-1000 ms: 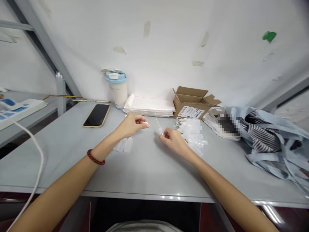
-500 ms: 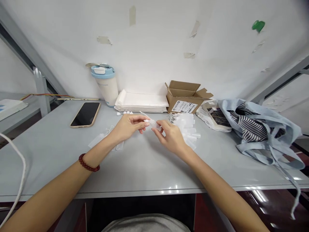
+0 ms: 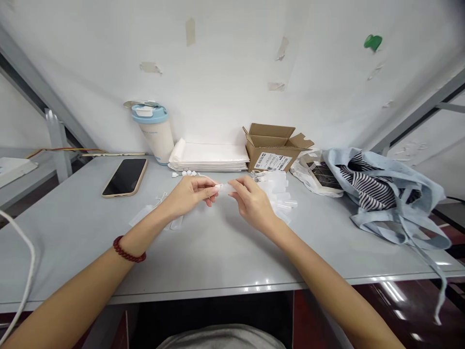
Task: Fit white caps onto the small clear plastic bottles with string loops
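Between my two hands is a small translucent white plastic piece [image 3: 225, 189], held over the middle of the grey table. My left hand [image 3: 194, 194] pinches its left end, where a white part shows at the fingertips. The right end is gripped by the thumb and fingers of my right hand [image 3: 252, 201]. Several clear plastic pieces [image 3: 278, 186] lie in a pile beyond my right hand. More flat clear pieces [image 3: 141, 214] with white cords rest beside my left wrist. Small white caps [image 3: 187, 173] sit behind my left hand.
On the grey table [image 3: 203, 261] are a phone [image 3: 125, 177], a blue-lidded cup [image 3: 156, 135], a stack of white envelopes [image 3: 210, 156], an open cardboard box [image 3: 272, 150], a plastic bag [image 3: 317, 174] and a light blue cloth bag [image 3: 392, 194]. A white cable [image 3: 31, 261] hangs at the left edge.
The view has shifted slightly. The clear piece now lies more level between my hands, and the thin white strip that stuck up above my left fingertips has tilted down behind the fingers.
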A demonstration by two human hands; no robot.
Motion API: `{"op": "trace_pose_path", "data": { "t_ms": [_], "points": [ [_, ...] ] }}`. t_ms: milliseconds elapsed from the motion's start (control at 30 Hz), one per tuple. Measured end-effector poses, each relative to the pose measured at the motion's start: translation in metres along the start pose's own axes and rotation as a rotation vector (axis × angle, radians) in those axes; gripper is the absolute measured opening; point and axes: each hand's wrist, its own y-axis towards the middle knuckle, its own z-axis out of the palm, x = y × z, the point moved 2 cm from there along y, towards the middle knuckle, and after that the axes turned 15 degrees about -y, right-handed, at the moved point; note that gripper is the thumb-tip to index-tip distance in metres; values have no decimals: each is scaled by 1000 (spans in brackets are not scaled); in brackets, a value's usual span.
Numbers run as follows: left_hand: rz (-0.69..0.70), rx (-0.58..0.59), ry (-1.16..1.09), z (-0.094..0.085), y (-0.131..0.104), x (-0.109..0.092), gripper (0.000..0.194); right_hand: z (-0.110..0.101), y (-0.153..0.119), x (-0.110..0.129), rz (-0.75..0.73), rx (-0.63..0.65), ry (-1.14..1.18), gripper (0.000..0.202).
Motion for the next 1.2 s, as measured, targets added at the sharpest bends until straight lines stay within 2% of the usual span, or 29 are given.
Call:
{"op": "trace_pose_path", "data": {
  "t_ms": [200,367,500,667,767,900,1033,1200],
  "points": [
    [-66,94,-32,0,0,1,29,-2,1,-2,-64,-12,-26,28],
    [9,26,100,3,0,-1,24,-1,0,-3,-39,98,94,23],
    [102,-54,150,8,-2,1,24,-2,2,-3,126,200,355,24],
    [199,-100,171,10,-2,1,22,0,4,-5,440,453,881,35],
    [121,-93,139,9,-1,1,26,0,6,-5,502,468,998,37],
    [9,-94,-15,6,0,2,29,-3,6,-5,498,422,925,33],
    [-82,-95,-221,5,0,5,28,-4,5,-4,496,422,959,34],
    [-224,-67,-344,5,0,7,26,-5,4,-1,505,414,905,32]
  ]
}}
